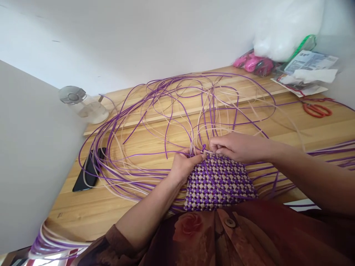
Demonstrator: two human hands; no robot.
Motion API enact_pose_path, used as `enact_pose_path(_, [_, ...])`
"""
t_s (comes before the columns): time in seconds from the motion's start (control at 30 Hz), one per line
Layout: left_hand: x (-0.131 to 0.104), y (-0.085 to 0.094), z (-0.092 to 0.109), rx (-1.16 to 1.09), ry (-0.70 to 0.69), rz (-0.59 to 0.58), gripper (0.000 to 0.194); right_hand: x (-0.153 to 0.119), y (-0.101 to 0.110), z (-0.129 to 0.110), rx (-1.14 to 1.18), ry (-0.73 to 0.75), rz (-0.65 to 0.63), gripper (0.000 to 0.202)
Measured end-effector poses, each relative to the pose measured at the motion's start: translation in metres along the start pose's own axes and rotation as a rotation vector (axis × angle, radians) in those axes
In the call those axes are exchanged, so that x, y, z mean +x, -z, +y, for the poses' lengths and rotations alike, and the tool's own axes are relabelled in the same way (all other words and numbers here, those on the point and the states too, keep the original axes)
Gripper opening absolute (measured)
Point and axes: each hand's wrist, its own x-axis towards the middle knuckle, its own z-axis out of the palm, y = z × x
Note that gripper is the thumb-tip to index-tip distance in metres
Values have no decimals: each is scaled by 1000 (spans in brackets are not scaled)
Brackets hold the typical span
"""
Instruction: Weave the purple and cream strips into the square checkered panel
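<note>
A woven panel [219,181] in a purple and beige check lies at the table's front edge, against the person's clothing. Long purple and beige strands [111,129] fan out from its sides and far edge. My left hand [184,164] grips the panel's far left corner, thumb on top and fingers around the strands there. At the far edge, my right hand [229,146] is closed, its fingers pinching a beige strand. Between the hands stands a small purple loop [204,147].
A black phone [88,170] lies at the left under strands. Behind it stands a clear pitcher [84,105]. Red-handled scissors [317,109] lie at the right, near packets [310,64], a pink bagged item [253,63] and a white bag [285,29]. A raised board [133,119] crosses the table's back.
</note>
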Motion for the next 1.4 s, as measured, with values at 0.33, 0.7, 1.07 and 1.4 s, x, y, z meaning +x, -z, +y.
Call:
enact_pose_path(0.33, [1,0,-1,-63,-58,-30,29,18,-42,-13,389,-143,470,14])
enact_pose_path(0.7, [8,-2,-5,-9,-23,48,24,8,-58,-10,533,-183,435,18])
enact_pose_path(1.07, [14,-1,-6,238,-97,55,36,-5,-66,-8,485,-107,447,16])
enact_pose_path(1.4, [8,0,6,99,-15,-63,31,-27,-60,-14,3,256,620,30])
